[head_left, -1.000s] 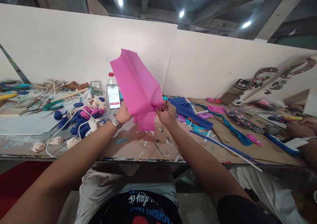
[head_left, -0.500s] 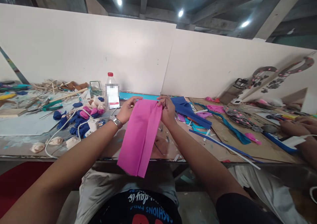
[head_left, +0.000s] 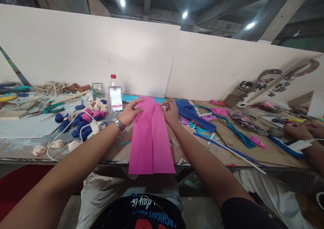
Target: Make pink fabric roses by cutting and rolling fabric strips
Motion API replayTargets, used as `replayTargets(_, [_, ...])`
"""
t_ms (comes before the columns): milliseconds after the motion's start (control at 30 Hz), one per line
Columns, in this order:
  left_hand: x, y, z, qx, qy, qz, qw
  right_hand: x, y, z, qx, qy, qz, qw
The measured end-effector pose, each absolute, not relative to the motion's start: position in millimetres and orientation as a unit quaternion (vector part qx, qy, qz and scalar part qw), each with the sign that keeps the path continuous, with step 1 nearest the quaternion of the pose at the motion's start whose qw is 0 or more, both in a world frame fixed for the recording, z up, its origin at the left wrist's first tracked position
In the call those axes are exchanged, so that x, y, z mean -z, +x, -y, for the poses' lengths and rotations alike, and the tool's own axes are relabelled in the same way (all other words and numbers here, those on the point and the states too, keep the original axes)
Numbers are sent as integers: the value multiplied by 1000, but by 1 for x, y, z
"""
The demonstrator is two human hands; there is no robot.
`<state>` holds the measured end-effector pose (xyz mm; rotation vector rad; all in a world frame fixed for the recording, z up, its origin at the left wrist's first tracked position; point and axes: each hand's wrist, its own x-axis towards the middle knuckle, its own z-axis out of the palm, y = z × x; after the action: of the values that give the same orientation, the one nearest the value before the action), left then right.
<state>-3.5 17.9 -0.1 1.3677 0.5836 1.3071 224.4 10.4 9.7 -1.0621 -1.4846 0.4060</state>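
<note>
I judge the step in hand to be lining up the pink cloth, held at centre over the counter, its near end past the edge at 6 o'clock. My left hand, at 11, pinches the far edge, thumb on top; my right hand, at 1, is curled nearly closed on the other far corner. The next move calls for even tension. The phone and blue cloth crowd me at 10:30 and 2; another person's hand is well apart at 3.
</note>
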Motion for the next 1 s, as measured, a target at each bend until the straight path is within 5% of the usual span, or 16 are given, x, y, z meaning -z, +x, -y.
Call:
replayTargets(400, [-5, -11, -12, -467, 735, -275, 408, 7, 213, -19, -483, -418, 490, 593])
replayTargets(667, [-1, -12, -14, -470, 773, -284, 316, -11, 219, -19, -253, -467, 549, 645])
replayTargets(1000, [-12, -9, -27, -509, 796, -284, 167, -49, 227, -15, -150, -452, 646, 597])
